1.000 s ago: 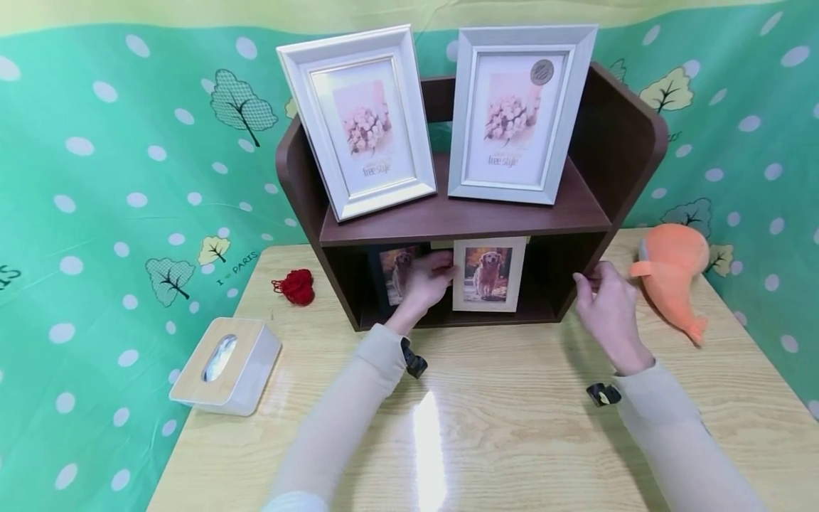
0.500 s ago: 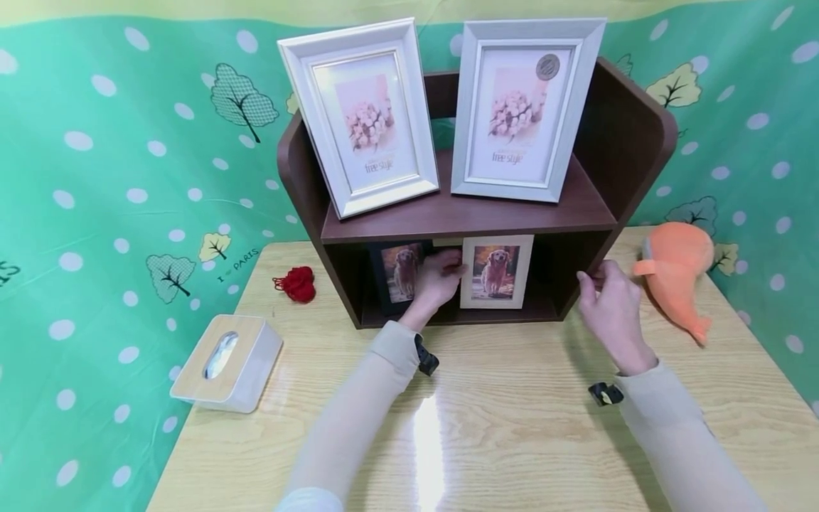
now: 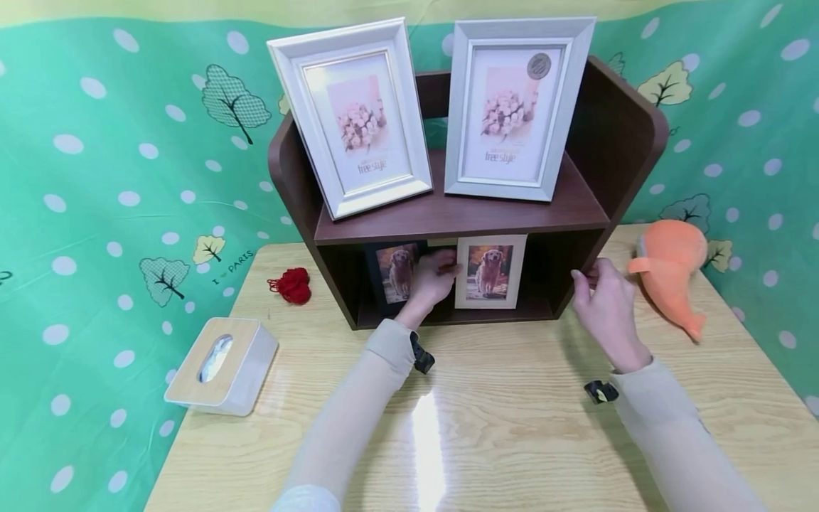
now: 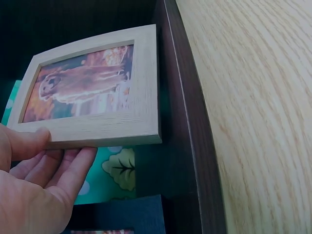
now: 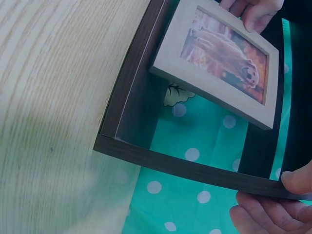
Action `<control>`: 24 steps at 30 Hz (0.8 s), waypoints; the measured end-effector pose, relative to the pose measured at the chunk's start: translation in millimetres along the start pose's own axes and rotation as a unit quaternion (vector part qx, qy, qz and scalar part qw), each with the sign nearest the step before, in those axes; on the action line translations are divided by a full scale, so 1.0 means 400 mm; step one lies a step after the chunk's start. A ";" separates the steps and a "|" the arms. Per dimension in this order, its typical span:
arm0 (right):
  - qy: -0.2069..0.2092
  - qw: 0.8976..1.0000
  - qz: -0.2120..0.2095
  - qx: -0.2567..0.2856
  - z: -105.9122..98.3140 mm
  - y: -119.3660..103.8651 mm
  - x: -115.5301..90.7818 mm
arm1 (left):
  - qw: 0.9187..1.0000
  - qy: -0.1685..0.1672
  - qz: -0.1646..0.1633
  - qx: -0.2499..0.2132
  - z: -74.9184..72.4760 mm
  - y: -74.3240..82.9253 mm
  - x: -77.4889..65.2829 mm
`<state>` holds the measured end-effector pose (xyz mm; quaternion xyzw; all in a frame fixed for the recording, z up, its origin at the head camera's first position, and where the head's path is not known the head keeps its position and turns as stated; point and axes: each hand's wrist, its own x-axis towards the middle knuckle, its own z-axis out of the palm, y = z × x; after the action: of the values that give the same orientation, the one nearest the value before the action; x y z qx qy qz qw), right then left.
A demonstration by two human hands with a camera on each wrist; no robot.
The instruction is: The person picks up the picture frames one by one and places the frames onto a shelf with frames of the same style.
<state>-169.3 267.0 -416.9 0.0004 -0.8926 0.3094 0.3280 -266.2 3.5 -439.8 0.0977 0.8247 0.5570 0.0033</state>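
In the lower compartment of a dark brown shelf, my left hand pinches the left edge of a cream photo frame showing a golden dog. The thumb lies on its front and the fingers go behind. Left of that hand, partly covered by it, stands a black photo frame with a similar dog picture. My right hand grips the shelf's right side panel, thumb on the inner side and fingers outside. On the top shelf two larger white frames, a left one and a right one, lean back.
A tissue box sits at the table's left, with a bundle of red yarn behind it. To the right of the shelf lies an orange plush toy. Green polka-dot cloth hangs behind the wooden table.
The cream frame and my left hand have shifted slightly right within the compartment. My right hand keeps its hold on the side panel. The head view sways a little.
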 end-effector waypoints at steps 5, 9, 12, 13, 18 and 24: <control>-0.006 1.000 0.005 -0.001 0.003 0.001 0.000 | 1.000 -0.003 0.005 0.017 0.001 0.000 0.004; -0.005 1.000 0.005 -0.003 0.002 0.002 -0.002 | 1.000 -0.004 0.011 0.023 0.005 -0.001 0.007; -0.004 1.000 0.004 -0.003 0.001 0.002 -0.003 | 1.000 -0.002 0.018 0.022 0.007 -0.001 0.008; -0.004 1.000 0.004 -0.003 0.000 0.002 -0.004 | 0.999 -0.001 0.021 0.024 0.007 -0.002 0.009; -0.004 1.000 0.000 -0.001 0.002 0.000 -0.004 | 0.999 0.002 0.023 0.035 0.008 0.000 0.010; 0.002 1.000 -0.003 0.001 0.003 -0.002 -0.003 | 0.998 0.025 0.030 0.043 0.019 0.005 0.012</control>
<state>-168.9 265.6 -417.7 0.0029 -0.8918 0.3090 0.3305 -269.9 11.9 -440.5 0.1084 0.8442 0.5236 -0.0383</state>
